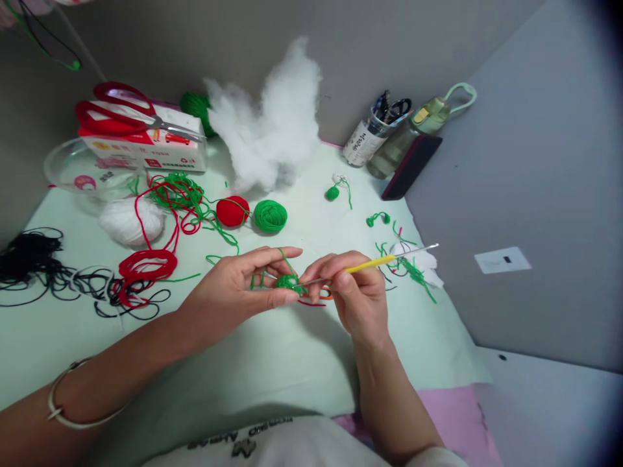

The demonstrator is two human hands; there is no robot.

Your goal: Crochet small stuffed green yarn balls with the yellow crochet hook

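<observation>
My left hand point(243, 285) pinches a small green crocheted piece point(286, 282) between thumb and fingers, with green yarn looped over its raised index finger. In my right hand point(357, 288) is a crochet hook point(370, 264) with a yellow handle, gripped like a pen. The hook's left end meets the green piece; its other metal end points up to the right. Just beyond the hands lie a green yarn ball point(270, 216) and a red yarn ball point(232, 211). Something orange, partly hidden, shows behind my right fingers.
Red-handled scissors point(146, 117) rest on a box point(165, 154) at the back left. White stuffing point(272, 123) is heaped at the back. Black cords point(34, 259), white yarn point(131, 220) and tangled red yarn point(147, 264) lie left. A pen cup point(363, 144) and bottle point(394, 149) stand back right.
</observation>
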